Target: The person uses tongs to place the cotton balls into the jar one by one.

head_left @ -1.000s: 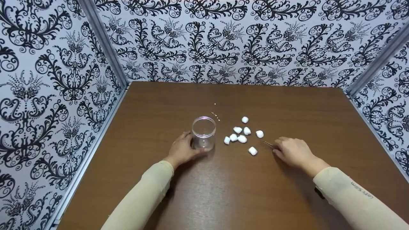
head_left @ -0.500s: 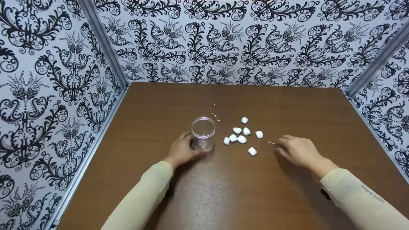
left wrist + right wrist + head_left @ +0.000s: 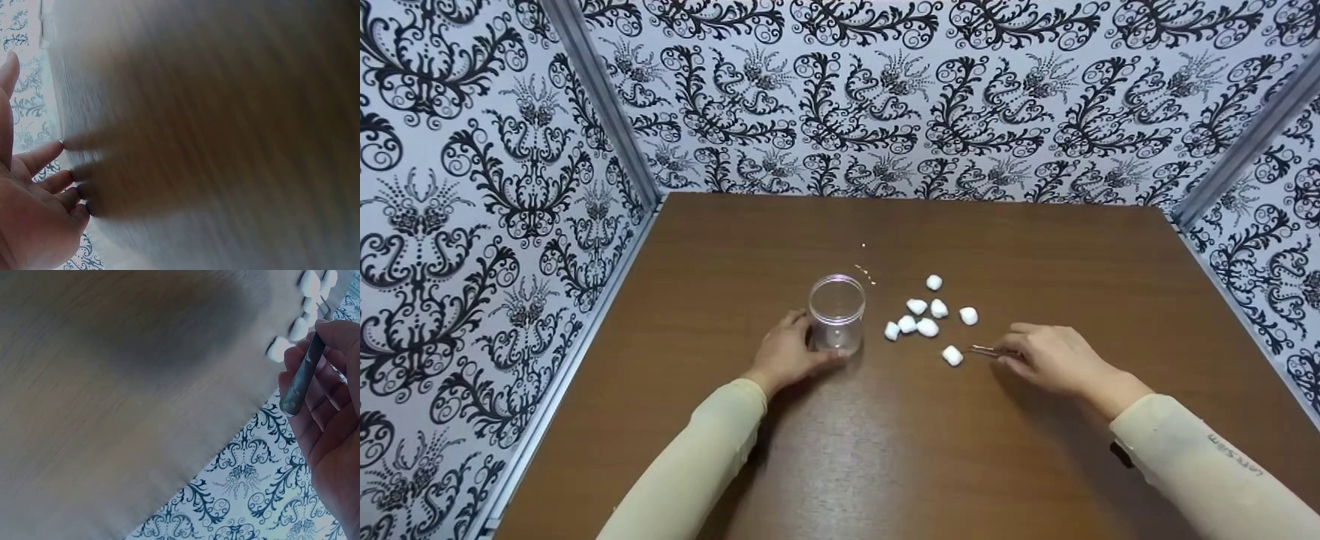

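A clear plastic jar (image 3: pixel 838 319) stands upright and open-topped on the brown table. My left hand (image 3: pixel 787 351) grips its lower side, thumb in front and fingers round the back. In the left wrist view the fingers (image 3: pixel 46 156) are bent. My right hand (image 3: pixel 1056 357) pinches metal tweezers (image 3: pixel 987 350) between thumb and fingers. Their tips point left, right beside the nearest cotton ball (image 3: pixel 952 355). In the right wrist view the tweezers' rounded end (image 3: pixel 298 391) lies across the fingers. Several more cotton balls (image 3: pixel 928 327) lie between jar and right hand.
Small pale crumbs or marks (image 3: pixel 866 273) lie on the table (image 3: pixel 735 247) behind the jar. Walls (image 3: pixel 885 97) with black scroll patterns enclose the table at the back and both sides. Grey metal posts (image 3: pixel 601 105) stand at the corners.
My right hand first drew back a little to the right, then came left and nearer, bringing the tweezers' tips beside the nearest cotton ball. The left hand and jar stay put.
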Available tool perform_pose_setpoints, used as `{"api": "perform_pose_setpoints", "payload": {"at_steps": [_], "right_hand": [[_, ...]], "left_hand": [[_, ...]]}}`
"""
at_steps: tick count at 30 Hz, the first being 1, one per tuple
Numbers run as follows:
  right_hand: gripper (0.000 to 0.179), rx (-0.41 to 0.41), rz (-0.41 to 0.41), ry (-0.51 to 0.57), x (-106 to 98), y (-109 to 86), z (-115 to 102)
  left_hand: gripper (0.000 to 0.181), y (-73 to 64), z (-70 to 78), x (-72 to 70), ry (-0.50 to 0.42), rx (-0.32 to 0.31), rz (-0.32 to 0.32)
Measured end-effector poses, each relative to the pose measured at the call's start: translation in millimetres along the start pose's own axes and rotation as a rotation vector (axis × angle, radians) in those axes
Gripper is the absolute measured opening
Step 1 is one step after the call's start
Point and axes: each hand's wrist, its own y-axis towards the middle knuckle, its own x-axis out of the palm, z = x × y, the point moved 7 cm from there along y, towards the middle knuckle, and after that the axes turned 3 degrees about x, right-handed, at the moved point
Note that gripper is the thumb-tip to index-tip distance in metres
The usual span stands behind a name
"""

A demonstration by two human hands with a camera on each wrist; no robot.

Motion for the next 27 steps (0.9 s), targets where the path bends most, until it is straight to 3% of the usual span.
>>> {"api": "perform_pose_setpoints", "payload": {"at_steps": [27], "right_hand": [[0.005,-0.022,-0.102,0.021,10,10.6,-11]], "left_hand": [[0.082,0.6,-1.9,1.1,0.015,0.022,0.018]]}}
